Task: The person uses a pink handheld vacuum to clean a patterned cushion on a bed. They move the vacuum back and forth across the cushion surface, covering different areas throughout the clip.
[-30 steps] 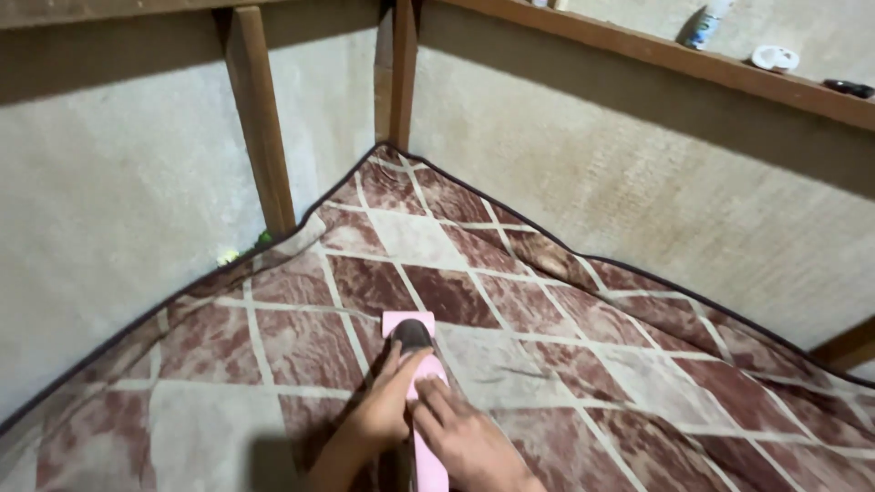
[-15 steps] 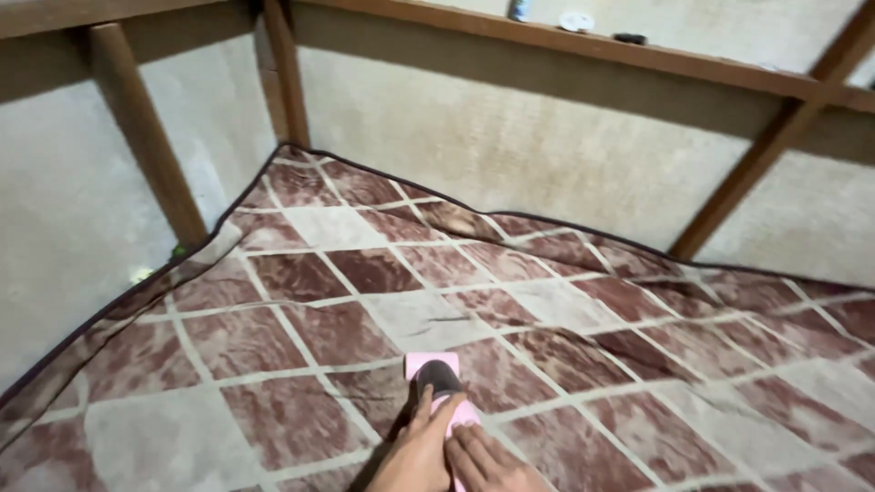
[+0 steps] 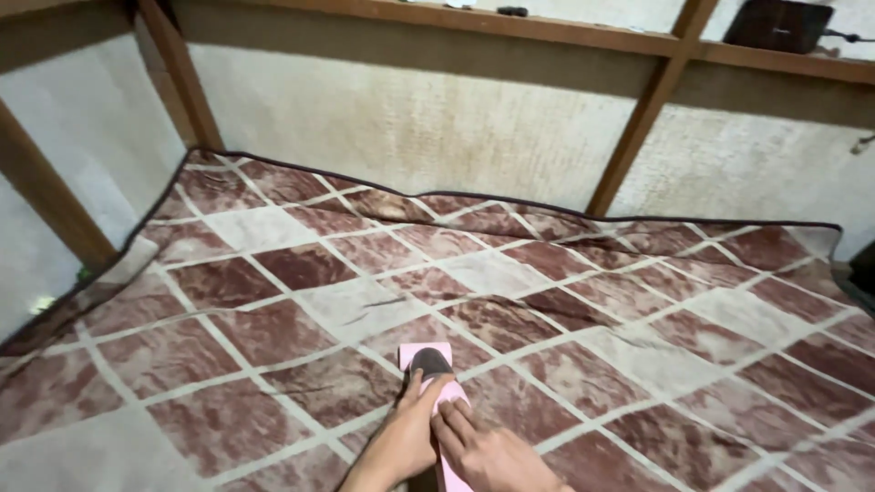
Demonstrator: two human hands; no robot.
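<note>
Pink flat-headed plastic brush with a dark oval pad (image 3: 428,363): lies on the maroon-and-cream diamond-patterned blanket (image 3: 547,301), near its front edge, midway between the left and right sides. Left hand (image 3: 401,437): fingers wrapped around the brush's neck from the left, thumb just below the dark pad. Right hand (image 3: 483,451): fingers together, laid along the pink handle and pressing on it. Blanket's far edge meets a stained cream wall (image 3: 410,118) braced by brown wooden beams (image 3: 647,109). A black box (image 3: 779,23) sits on the wooden ledge above.
</note>
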